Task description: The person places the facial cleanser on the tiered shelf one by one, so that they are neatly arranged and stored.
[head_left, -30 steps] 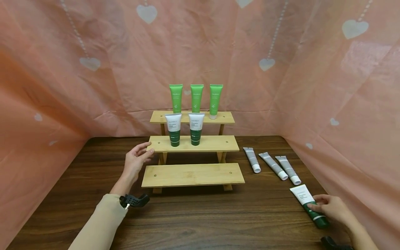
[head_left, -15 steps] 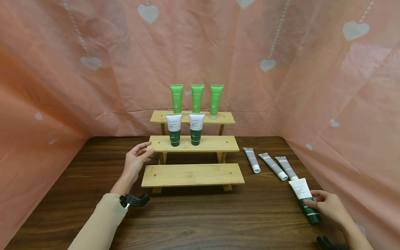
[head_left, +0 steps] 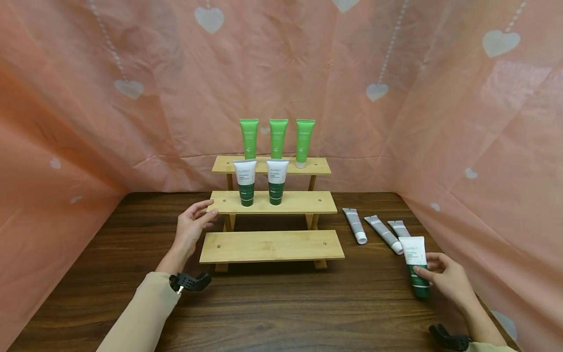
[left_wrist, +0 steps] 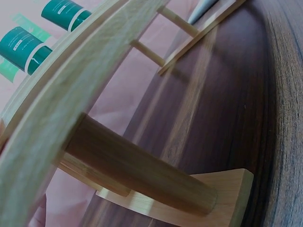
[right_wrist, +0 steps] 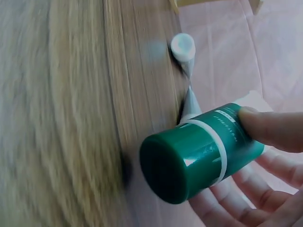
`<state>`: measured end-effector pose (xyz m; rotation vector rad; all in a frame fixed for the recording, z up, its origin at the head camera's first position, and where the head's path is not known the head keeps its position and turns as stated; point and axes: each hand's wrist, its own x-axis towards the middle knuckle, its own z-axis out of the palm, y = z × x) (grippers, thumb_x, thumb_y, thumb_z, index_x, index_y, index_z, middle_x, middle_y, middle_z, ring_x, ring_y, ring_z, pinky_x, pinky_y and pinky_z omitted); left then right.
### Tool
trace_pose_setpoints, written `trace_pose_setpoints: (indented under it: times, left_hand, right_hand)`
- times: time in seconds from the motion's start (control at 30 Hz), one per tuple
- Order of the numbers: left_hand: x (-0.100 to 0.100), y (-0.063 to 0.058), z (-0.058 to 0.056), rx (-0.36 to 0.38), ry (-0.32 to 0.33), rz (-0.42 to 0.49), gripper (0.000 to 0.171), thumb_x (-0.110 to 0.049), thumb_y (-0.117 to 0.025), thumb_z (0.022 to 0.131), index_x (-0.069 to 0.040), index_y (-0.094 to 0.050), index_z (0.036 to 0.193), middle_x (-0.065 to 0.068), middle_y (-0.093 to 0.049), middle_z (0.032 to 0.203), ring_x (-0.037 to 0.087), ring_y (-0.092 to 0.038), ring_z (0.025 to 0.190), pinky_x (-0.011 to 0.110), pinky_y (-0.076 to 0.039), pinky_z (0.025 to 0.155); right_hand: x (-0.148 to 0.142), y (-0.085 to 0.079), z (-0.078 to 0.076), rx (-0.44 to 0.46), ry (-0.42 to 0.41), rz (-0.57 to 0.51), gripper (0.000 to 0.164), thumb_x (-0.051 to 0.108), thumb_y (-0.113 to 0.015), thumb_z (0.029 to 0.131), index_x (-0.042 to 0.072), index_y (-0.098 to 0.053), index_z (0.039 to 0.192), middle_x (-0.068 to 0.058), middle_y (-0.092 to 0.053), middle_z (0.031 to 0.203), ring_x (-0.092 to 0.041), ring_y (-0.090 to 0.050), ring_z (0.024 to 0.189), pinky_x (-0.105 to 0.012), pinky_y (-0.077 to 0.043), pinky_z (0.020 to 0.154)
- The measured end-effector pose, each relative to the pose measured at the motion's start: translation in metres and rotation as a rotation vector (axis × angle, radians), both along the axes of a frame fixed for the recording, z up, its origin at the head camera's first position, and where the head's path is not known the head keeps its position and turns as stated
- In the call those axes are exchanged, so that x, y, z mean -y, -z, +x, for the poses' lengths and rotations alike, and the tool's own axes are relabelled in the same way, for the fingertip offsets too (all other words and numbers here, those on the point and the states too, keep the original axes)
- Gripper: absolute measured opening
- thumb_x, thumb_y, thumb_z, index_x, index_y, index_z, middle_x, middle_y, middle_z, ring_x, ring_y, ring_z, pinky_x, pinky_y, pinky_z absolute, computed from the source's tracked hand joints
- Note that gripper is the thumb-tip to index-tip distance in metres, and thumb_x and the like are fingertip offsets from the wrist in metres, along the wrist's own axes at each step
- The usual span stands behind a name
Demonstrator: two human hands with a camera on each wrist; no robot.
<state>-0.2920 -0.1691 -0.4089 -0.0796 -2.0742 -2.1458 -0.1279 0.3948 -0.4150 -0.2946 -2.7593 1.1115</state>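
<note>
My right hand [head_left: 448, 278] holds a white and dark green squeeze tube [head_left: 413, 266] between thumb and fingers, cap end down, above the right part of the table. In the right wrist view the tube's green cap [right_wrist: 163, 168] points toward the camera. My left hand [head_left: 191, 225] grips the left end of the middle step of a three-step wooden display stand [head_left: 272, 244]. Two matching tubes, the left tube [head_left: 246, 183] and the right tube [head_left: 276, 182], stand cap down on that step. Three bright green tubes [head_left: 278, 138] stand along the top step.
Three grey tubes [head_left: 355, 226] with white caps lie on the dark wooden table [head_left: 281, 308] right of the stand; the held tube partly hides the rightmost. The bottom step [head_left: 272, 246] is bare wood. A pink curtain [head_left: 281, 73] encloses the back and sides.
My right hand has carried the white and green tube leftward and away from me, turning it from slanted to nearly upright. My left hand stays on the stand.
</note>
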Motion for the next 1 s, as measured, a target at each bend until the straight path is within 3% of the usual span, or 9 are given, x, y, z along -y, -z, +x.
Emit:
trace_pose_setpoints:
  times: [0.2, 0.37, 0.43, 0.57, 0.7, 0.9, 0.93, 1.0]
  left_hand:
    - [-0.001, -0.009, 0.007, 0.011, 0.014, 0.008, 0.045, -0.015, -0.068, 0.086, 0.000, -0.054, 0.126, -0.005, -0.066, 0.087, 0.011, -0.065, 0.077, 0.040, -0.052, 0.078]
    - [-0.005, -0.021, 0.017, 0.007, 0.017, -0.006, 0.043, -0.012, -0.066, 0.088, 0.002, -0.053, 0.127, -0.004, -0.066, 0.087, 0.011, -0.065, 0.077, 0.042, -0.051, 0.080]
    - [-0.005, -0.023, 0.019, 0.005, 0.021, -0.006, 0.043, -0.011, -0.066, 0.088, 0.003, -0.053, 0.127, -0.004, -0.065, 0.087, 0.011, -0.065, 0.077, 0.044, -0.051, 0.081]
    - [-0.006, -0.024, 0.020, 0.003, 0.024, -0.004, 0.043, -0.011, -0.066, 0.088, 0.003, -0.053, 0.127, -0.004, -0.065, 0.087, 0.012, -0.066, 0.077, 0.045, -0.050, 0.082]
    - [-0.005, -0.024, 0.019, 0.000, 0.023, -0.009, 0.043, -0.012, -0.066, 0.087, 0.003, -0.053, 0.126, -0.003, -0.065, 0.088, 0.017, -0.066, 0.081, 0.045, -0.050, 0.081]
    - [-0.006, -0.024, 0.018, 0.003, 0.014, -0.016, 0.043, -0.012, -0.066, 0.087, 0.003, -0.054, 0.125, 0.004, -0.065, 0.092, 0.022, -0.066, 0.083, 0.041, -0.052, 0.079]
    - [-0.005, -0.022, 0.017, 0.004, 0.012, -0.016, 0.043, -0.012, -0.066, 0.087, 0.002, -0.054, 0.125, 0.005, -0.065, 0.093, 0.021, -0.066, 0.083, 0.040, -0.052, 0.078]
    - [-0.003, -0.016, 0.013, 0.006, 0.010, -0.011, 0.043, -0.013, -0.067, 0.087, 0.001, -0.055, 0.126, 0.004, -0.065, 0.093, 0.019, -0.066, 0.082, 0.040, -0.052, 0.078]
  right_hand:
    - [0.015, 0.002, -0.009, -0.140, 0.010, -0.074, 0.057, 0.021, -0.072, 0.083, -0.010, -0.044, 0.122, -0.029, -0.056, 0.105, 0.006, -0.054, 0.070, -0.030, -0.053, 0.056]
    - [0.023, 0.004, -0.020, -0.208, 0.015, -0.117, 0.054, 0.025, -0.072, 0.083, -0.004, -0.046, 0.120, -0.026, -0.055, 0.110, 0.007, -0.056, 0.074, -0.030, -0.054, 0.058]
    - [0.021, 0.011, -0.029, -0.237, 0.007, -0.152, 0.052, 0.026, -0.073, 0.081, 0.000, -0.048, 0.118, -0.021, -0.057, 0.108, 0.005, -0.058, 0.075, -0.030, -0.055, 0.058]
    - [0.008, 0.041, -0.055, -0.314, -0.009, -0.173, 0.049, 0.035, -0.075, 0.078, 0.012, -0.050, 0.113, -0.006, -0.057, 0.102, -0.001, -0.062, 0.077, -0.029, -0.055, 0.057]
    - [0.001, 0.062, -0.081, -0.385, -0.031, -0.184, 0.049, 0.037, -0.077, 0.076, 0.018, -0.050, 0.113, -0.003, -0.055, 0.103, -0.004, -0.064, 0.079, -0.027, -0.054, 0.056]
    - [0.014, 0.061, -0.104, -0.462, -0.070, -0.238, 0.049, 0.028, -0.078, 0.077, 0.017, -0.052, 0.117, -0.005, -0.055, 0.103, -0.008, -0.063, 0.082, -0.024, -0.054, 0.057]
    - [0.024, 0.049, -0.099, -0.472, -0.108, -0.297, 0.047, 0.023, -0.077, 0.078, 0.015, -0.052, 0.117, -0.006, -0.056, 0.103, -0.009, -0.063, 0.084, -0.024, -0.054, 0.059]
    - [0.028, 0.052, -0.109, -0.503, -0.109, -0.294, 0.047, 0.024, -0.076, 0.079, 0.016, -0.052, 0.118, -0.006, -0.057, 0.104, -0.011, -0.063, 0.085, -0.023, -0.054, 0.060]
